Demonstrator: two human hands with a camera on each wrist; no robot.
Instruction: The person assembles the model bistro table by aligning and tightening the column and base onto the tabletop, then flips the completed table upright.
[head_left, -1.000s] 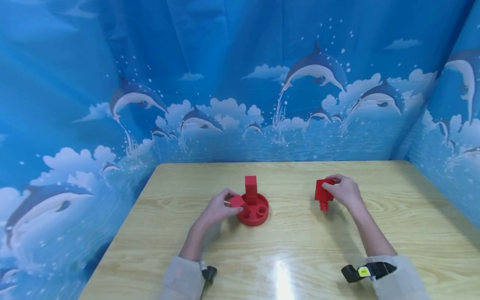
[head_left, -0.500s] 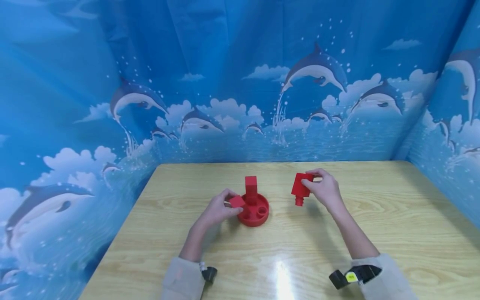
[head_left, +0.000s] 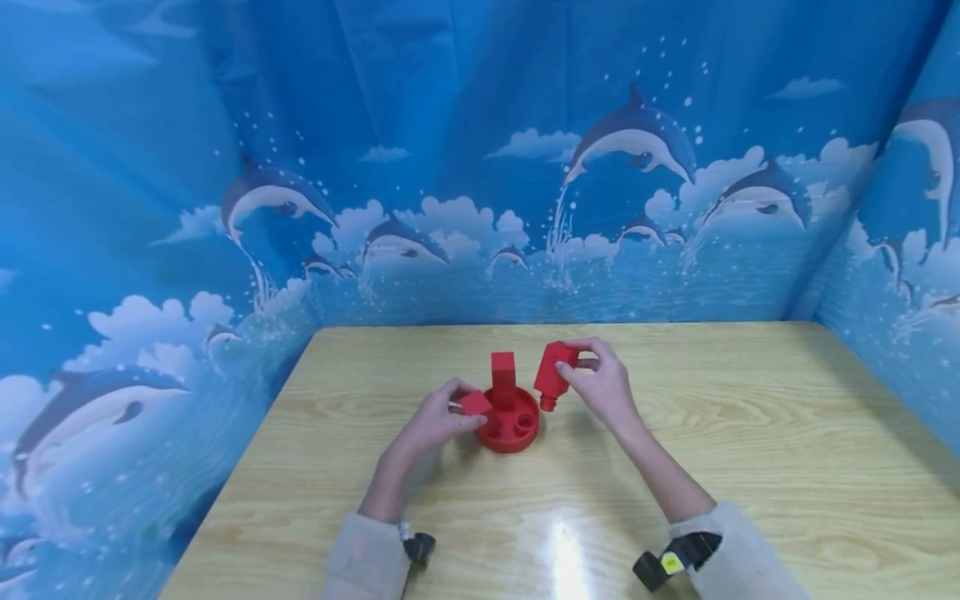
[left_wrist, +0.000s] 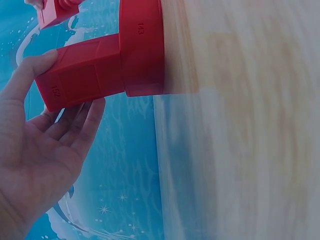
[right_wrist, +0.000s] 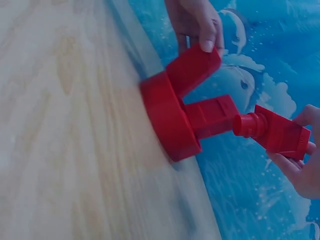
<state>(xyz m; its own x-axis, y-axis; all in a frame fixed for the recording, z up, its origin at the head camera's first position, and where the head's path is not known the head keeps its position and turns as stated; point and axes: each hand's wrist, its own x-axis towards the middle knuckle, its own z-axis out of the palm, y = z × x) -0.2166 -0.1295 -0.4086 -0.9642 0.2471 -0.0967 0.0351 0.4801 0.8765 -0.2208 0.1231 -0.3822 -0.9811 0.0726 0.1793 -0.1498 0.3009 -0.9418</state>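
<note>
A round red base (head_left: 507,442) with raised rim and round sockets stands on the table. At its back a red rectangular block (head_left: 503,375) rises upright. My left hand (head_left: 438,414) pinches a second red block (left_wrist: 80,72) between thumb and fingers at the base's left side; its lower end meets the base, and it looks tilted in the right wrist view. To the right, my right hand (head_left: 603,385) holds a third red block (head_left: 553,372) in the air, its ribbed round plug (right_wrist: 250,125) pointing down toward the base. An uncovered socket (head_left: 524,422) shows at the base's right.
The wooden table (head_left: 675,450) extends around the base, with a bright glare patch near its front. A blue dolphin-print curtain (head_left: 480,167) hangs behind the table and along its sides.
My right hand has carried its red block leftward from the table's right side, close to the base, and the block has tilted. The left hand, its block and the base have stayed put.
</note>
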